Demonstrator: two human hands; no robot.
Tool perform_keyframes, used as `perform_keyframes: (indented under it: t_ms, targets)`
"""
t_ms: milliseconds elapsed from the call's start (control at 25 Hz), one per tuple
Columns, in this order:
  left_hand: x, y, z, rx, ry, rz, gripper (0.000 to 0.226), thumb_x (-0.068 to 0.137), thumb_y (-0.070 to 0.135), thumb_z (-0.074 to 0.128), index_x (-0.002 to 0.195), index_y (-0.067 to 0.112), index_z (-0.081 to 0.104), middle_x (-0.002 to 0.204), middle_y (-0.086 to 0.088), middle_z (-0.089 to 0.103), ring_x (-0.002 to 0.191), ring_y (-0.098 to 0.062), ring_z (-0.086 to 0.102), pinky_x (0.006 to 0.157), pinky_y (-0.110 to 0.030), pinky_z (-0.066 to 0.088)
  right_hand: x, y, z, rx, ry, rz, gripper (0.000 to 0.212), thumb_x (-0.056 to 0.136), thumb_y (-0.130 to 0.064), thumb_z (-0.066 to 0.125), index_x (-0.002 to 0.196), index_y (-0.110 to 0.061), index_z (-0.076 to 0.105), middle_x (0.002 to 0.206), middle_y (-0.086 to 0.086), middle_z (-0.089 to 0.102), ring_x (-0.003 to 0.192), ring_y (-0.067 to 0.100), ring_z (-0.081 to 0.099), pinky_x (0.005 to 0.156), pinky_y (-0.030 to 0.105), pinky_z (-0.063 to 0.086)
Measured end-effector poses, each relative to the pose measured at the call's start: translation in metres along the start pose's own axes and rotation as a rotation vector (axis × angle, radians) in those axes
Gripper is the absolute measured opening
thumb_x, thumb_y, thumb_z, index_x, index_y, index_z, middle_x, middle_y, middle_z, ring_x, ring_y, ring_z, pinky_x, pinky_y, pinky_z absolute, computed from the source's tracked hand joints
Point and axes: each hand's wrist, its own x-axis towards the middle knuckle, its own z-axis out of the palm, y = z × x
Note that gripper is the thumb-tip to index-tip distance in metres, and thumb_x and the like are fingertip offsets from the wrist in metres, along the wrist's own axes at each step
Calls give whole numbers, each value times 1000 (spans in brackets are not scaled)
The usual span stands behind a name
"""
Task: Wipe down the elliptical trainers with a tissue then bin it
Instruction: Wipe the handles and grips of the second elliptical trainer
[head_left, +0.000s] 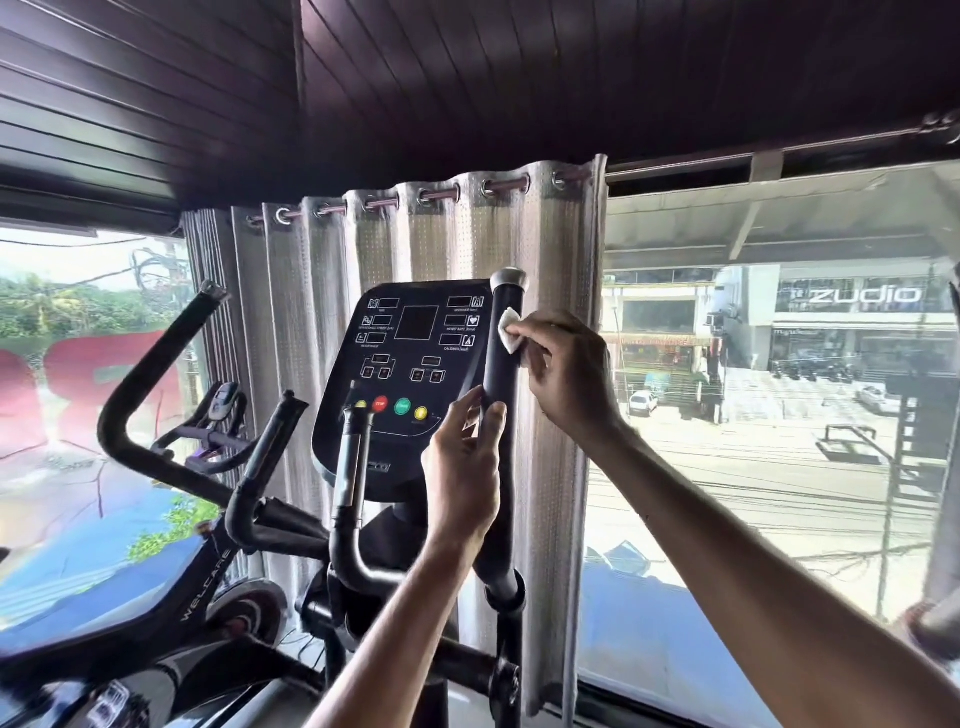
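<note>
Two-handed, with left hand (462, 467) gripping the handlebar (500, 374) steady, press the tissue (509, 328) pinched in right hand (563, 366) firmly and stroke downward.

elliptical trainer (415, 364): black, upright, dark console with red, green and yellow buttons.
handlebar (500, 379): black, near upright, grey cap on top.
tissue (510, 330): small, white, folded, pressed to the handlebar just below the cap, under right hand (566, 369) fingertips.

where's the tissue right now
Head view, right of centre: the right hand holds the tissue against the upright handle, below its silver cap and beside the console.
</note>
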Motion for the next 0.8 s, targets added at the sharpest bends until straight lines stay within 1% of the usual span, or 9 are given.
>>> perform_keyframes:
  t_ms: [120, 200, 320, 400, 480, 600, 640, 720, 800]
  targets:
    - [1, 0, 1, -5, 4, 3, 27, 99, 31, 69, 124, 21, 73, 114, 8, 76, 106, -7, 72, 98, -37, 56, 7, 6, -7, -34, -78, -99, 21, 87, 5, 67, 103, -4, 77, 97, 7, 70, 84, 20, 68, 78, 24, 53]
    - [0, 0, 2, -9, 11, 1, 26, 99, 30, 69, 123, 21, 73, 113, 9, 77, 101, -5, 72, 96, -36, 57, 25, 6, -3, -58, -62, -42, 18, 86, 3, 70, 100, -4, 79, 94, 8, 70, 84, 23, 69, 78, 30, 57]
    - [2, 0, 0, -27, 4, -23, 25, 98, 30, 71, 121, 22, 74, 111, 10, 76, 102, -4, 72, 97, -34, 57, 43, 1, -3, -118, -221, -206, 14, 86, 3, 69, 93, -4, 79, 95, 10, 70, 97, 27, 69, 83, 36, 57]
    - [3, 0, -1, -44, -14, -42, 29, 97, 31, 71, 123, 18, 73, 114, 6, 76, 106, -7, 71, 99, -34, 56, 53, 4, -11, -120, -310, -211, 16, 86, 4, 69, 98, -3, 79, 97, 12, 70, 101, 27, 69, 86, 39, 59]
    - [4, 1, -2, -26, -49, -68, 37, 97, 39, 70, 125, 16, 72, 114, 3, 76, 107, -11, 71, 102, -37, 54, 59, 7, -17, -149, -328, -185, 18, 86, 4, 70, 101, -2, 78, 99, 15, 71, 100, 29, 70, 84, 44, 61]
    - [4, -1, -4, 27, -91, -76, 31, 98, 44, 67, 118, 20, 73, 102, 6, 77, 98, -15, 73, 94, -40, 56, 57, 4, -17, -128, -424, -280, 16, 90, -6, 70, 103, -6, 78, 103, 12, 70, 112, 27, 67, 87, 45, 60]
    - [3, -1, -4, 35, -85, -74, 26, 99, 42, 66, 114, 21, 73, 98, 8, 77, 93, -12, 72, 89, -36, 56, 55, 0, -20, -114, -424, -242, 16, 91, -15, 71, 104, -8, 78, 104, 11, 70, 111, 24, 67, 88, 43, 60]
    - [1, 1, -3, 42, -74, -74, 18, 100, 37, 66, 111, 24, 73, 92, 13, 75, 85, 0, 68, 81, -22, 50, 51, -4, -23, -125, -372, -151, 24, 90, -28, 74, 105, -10, 78, 105, 10, 70, 96, 17, 69, 85, 37, 59]
    - [-2, 2, -4, 55, -64, -69, 21, 100, 36, 65, 114, 22, 73, 92, 15, 74, 87, -1, 68, 80, -19, 49, 47, -9, -19, -137, -344, -151, 20, 86, -21, 79, 100, -7, 79, 103, 12, 71, 90, 16, 68, 80, 36, 60]
